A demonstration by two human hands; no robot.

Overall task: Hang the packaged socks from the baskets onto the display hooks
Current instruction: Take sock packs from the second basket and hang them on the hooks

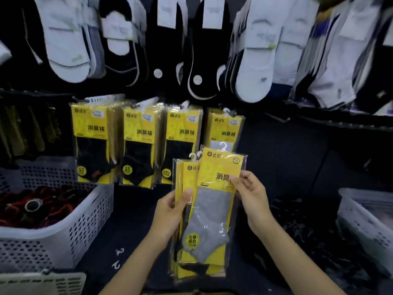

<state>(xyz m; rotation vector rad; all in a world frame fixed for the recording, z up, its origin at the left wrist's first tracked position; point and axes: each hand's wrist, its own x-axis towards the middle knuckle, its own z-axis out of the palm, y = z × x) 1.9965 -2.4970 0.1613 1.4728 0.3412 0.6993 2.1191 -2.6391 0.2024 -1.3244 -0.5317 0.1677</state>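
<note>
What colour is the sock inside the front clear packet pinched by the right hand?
Grey, inside the yellow-carded clear sock packet; the head view shows it best.

- Both bare forearms reach in from the bottom edge, angled toward each other, hands level-ish in the middle.
- Left hand (pixel 172 211): thumb laid up the front, fingers curled behind, gripping the stack of sock packs (pixel 187 175).
- Right hand (pixel 251 194): thumb and fingertips pinching the front pack (pixel 212 209) by its right edge.

Basket (pixel 85 220) left, second basket (pixel 361 222) right, hanging packs (pixel 138 145) behind, held packs (pixel 212 209) seemingly overlapping between.
</note>
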